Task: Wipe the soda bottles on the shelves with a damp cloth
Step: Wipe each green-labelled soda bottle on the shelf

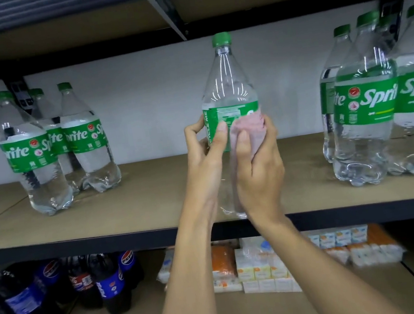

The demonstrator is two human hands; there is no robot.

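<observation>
A clear Sprite bottle (227, 85) with a green cap is gripped at its label by the left hand (205, 151), fingers curled round the back and thumb across the front. A pink cloth (255, 127) is clutched in the right hand (259, 167) and pressed against the bottle's right side. The bottle is held upright at the front of the middle shelf (153, 200); whether its base rests there cannot be told. 3 Sprite bottles (37, 156) are grouped to the left and a cluster of Sprite bottles (365, 104) to the right. On the shelf below, dark Pepsi bottles (106, 281) and small cartons (258, 268) are seen.
</observation>
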